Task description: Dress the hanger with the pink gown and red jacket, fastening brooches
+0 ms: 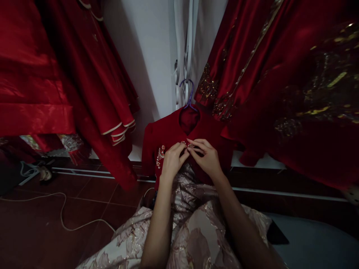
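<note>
A dark red jacket (169, 127) with a V-shaped neck hangs on a purple hanger (190, 98) in front of me. Jewelled trim (160, 157) decorates its left side. At the middle of its chest, my left hand (174, 158) is closed, thumb and fingers pinching the jacket's front edge by some beaded trim. My right hand (206, 155) meets it there, thumb and fingertips pinched on the same front, with the index finger lying higher. The fingers hide the exact spot they grip. Below, a pale shiny floral cloth (196, 224) spreads under my forearms.
Red garments (92, 74) with pale piping hang at the left. More red garments (252, 74) with gold sequins hang at the right. Behind stands a white wall (143, 48) with a white metal rack (179, 37). A pale cable (63, 213) crosses the dark tiled floor.
</note>
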`<action>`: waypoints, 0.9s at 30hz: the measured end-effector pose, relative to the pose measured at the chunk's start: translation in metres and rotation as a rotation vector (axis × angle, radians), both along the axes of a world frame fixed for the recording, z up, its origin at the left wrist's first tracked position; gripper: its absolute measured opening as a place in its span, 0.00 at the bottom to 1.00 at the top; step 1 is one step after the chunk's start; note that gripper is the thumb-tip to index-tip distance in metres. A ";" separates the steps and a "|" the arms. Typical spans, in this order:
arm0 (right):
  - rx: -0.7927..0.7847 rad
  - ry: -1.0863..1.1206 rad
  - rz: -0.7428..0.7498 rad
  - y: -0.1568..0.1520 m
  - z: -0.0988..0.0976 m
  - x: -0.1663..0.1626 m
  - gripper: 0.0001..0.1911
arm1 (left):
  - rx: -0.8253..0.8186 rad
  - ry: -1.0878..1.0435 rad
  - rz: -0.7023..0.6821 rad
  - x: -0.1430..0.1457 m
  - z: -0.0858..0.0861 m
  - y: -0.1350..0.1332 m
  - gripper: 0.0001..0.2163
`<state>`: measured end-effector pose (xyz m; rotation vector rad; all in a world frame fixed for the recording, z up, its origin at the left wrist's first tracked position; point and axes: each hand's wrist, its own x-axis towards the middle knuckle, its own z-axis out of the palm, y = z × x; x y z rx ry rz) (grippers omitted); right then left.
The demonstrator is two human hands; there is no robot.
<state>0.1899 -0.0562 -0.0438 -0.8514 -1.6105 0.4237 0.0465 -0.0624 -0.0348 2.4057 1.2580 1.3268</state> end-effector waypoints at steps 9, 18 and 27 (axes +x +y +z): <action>-0.018 -0.037 0.013 0.000 0.001 -0.001 0.18 | -0.011 -0.029 -0.013 0.005 -0.007 0.001 0.06; -0.345 -0.115 0.110 0.015 -0.013 0.042 0.21 | -0.024 -0.208 0.114 -0.021 -0.017 0.012 0.08; -0.477 -0.247 0.217 0.032 -0.042 0.064 0.22 | -0.058 -0.236 0.258 -0.061 -0.037 0.028 0.09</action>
